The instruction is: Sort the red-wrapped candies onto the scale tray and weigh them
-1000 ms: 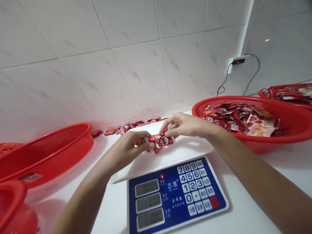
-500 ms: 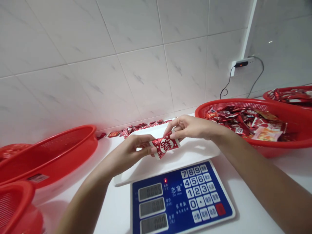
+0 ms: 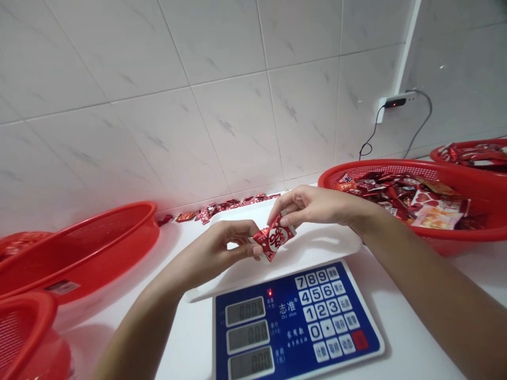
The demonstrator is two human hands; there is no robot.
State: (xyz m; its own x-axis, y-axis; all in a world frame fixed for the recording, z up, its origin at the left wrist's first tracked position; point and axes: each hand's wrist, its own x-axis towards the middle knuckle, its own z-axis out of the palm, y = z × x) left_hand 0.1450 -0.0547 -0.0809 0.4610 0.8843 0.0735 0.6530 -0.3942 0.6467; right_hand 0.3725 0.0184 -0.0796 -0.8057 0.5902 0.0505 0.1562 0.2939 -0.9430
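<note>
One red packet (image 3: 277, 238) has its ends pinched by my left hand (image 3: 222, 245) and my right hand (image 3: 317, 207), above the white tray (image 3: 330, 245) of the blue scale (image 3: 287, 324).

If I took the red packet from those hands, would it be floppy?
The red packet is probably light: the left hand and right hand only pinch it. It may bend easily, as it looks creased. It looks shiny, so maybe slippery.

I can see open air above the blue scale panel (image 3: 285, 345), between the left forearm (image 3: 152, 311) and right forearm (image 3: 415, 279). The right one bars the filled red basket (image 3: 483, 198); the tiled wall (image 3: 237, 132) closes off the back.
</note>
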